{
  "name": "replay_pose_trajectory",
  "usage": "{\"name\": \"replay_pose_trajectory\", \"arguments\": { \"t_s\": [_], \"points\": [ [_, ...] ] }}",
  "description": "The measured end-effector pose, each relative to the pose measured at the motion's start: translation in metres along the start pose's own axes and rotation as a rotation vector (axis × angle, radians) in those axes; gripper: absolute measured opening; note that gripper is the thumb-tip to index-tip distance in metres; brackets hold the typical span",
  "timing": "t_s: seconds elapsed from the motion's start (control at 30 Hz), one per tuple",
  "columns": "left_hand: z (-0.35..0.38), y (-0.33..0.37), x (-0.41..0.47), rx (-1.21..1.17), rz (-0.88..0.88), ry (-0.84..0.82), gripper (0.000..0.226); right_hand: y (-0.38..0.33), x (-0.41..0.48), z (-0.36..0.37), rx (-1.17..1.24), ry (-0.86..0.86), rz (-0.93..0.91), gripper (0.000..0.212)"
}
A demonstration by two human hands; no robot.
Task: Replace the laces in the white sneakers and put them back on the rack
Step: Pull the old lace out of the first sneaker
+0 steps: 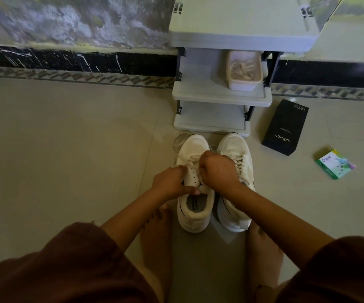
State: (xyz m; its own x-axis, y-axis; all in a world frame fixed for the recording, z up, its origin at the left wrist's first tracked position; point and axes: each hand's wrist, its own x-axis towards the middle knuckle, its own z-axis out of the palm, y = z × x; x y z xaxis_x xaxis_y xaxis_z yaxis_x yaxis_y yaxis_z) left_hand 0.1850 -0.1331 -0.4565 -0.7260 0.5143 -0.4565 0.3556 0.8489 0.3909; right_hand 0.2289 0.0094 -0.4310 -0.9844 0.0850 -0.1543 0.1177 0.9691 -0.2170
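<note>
Two white sneakers stand side by side on the tiled floor in front of the rack (221, 96). My left hand (170, 181) grips the left sneaker (195, 206) at its tongue and eyelet flap. My right hand (218, 171) is curled over the same shoe's lacing area, pinching the lace; its fingertips are hidden. A loose loop of white lace (180, 138) trails past the left sneaker's toe. The right sneaker (238, 149) is laced and untouched, partly covered by my right wrist.
A white tub (244, 84) holding pale laces sits on the rack's middle shelf. A black phone box (286, 127) and a small green box (335, 164) lie on the floor to the right. My bare feet and knees flank the shoes.
</note>
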Motion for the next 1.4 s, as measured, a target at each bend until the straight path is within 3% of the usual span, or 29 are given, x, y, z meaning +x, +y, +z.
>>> {"name": "replay_pose_trajectory", "arguments": {
  "t_s": [0.13, 0.23, 0.3, 0.4, 0.53, 0.6, 0.67, 0.77, 0.83, 0.9, 1.0, 1.07, 1.17, 1.23, 1.3, 1.4],
  "points": [
    [0.002, -0.001, 0.002, 0.028, -0.006, 0.003, 0.079, 0.008, 0.002, -0.023, 0.739, -0.04, 0.005, 0.014],
    [0.002, 0.0, 0.003, 0.046, -0.004, 0.009, 0.081, 0.014, -0.001, -0.031, 0.961, -0.033, 0.019, 0.015],
    [0.002, 0.0, 0.003, 0.02, -0.007, 0.014, 0.078, 0.015, 0.0, -0.024, 0.74, -0.072, -0.012, 0.024],
    [0.003, 0.001, 0.001, -0.027, -0.028, 0.016, 0.073, 0.01, 0.0, -0.01, 0.153, -0.252, -0.044, 0.045],
    [0.002, 0.002, 0.001, -0.034, -0.017, 0.02, 0.079, 0.003, 0.001, -0.004, -0.168, -0.053, -0.082, 0.028],
    [0.002, 0.002, 0.001, -0.013, -0.01, 0.016, 0.084, 0.003, 0.002, -0.006, -0.15, -0.002, -0.085, 0.024],
    [0.003, 0.002, 0.001, 0.012, -0.005, 0.013, 0.086, 0.007, 0.005, -0.014, 0.137, 0.008, -0.033, 0.021],
    [0.004, 0.002, 0.003, 0.017, -0.007, 0.005, 0.085, 0.011, 0.006, -0.032, 0.865, -0.011, -0.031, 0.011],
    [0.004, 0.001, 0.004, 0.006, -0.011, 0.001, 0.085, 0.012, 0.005, -0.036, 1.049, 0.01, -0.028, 0.004],
    [0.004, 0.001, 0.003, 0.0, -0.005, 0.006, 0.085, 0.015, 0.008, -0.029, 0.897, -0.045, 0.009, 0.012],
    [0.005, 0.001, 0.003, -0.047, 0.001, 0.009, 0.079, 0.019, 0.008, -0.008, 0.184, -0.263, -0.048, 0.053],
    [0.005, 0.001, 0.002, -0.051, -0.001, 0.011, 0.079, 0.017, 0.004, 0.0, 0.018, -0.19, -0.045, 0.047],
    [0.005, 0.001, 0.002, -0.023, 0.001, 0.015, 0.085, 0.014, 0.006, 0.001, -0.013, -0.021, -0.017, 0.028],
    [0.005, 0.003, 0.001, 0.02, -0.004, 0.018, 0.087, 0.013, 0.011, -0.005, -0.014, -0.03, 0.002, 0.023],
    [0.006, 0.005, 0.001, 0.073, -0.017, 0.023, 0.085, 0.015, 0.015, -0.014, 0.271, -0.081, 0.087, 0.019],
    [0.005, 0.006, 0.002, 0.105, -0.041, 0.027, 0.082, 0.015, 0.01, -0.039, 1.056, -0.172, 0.216, 0.009]
  ]
}}
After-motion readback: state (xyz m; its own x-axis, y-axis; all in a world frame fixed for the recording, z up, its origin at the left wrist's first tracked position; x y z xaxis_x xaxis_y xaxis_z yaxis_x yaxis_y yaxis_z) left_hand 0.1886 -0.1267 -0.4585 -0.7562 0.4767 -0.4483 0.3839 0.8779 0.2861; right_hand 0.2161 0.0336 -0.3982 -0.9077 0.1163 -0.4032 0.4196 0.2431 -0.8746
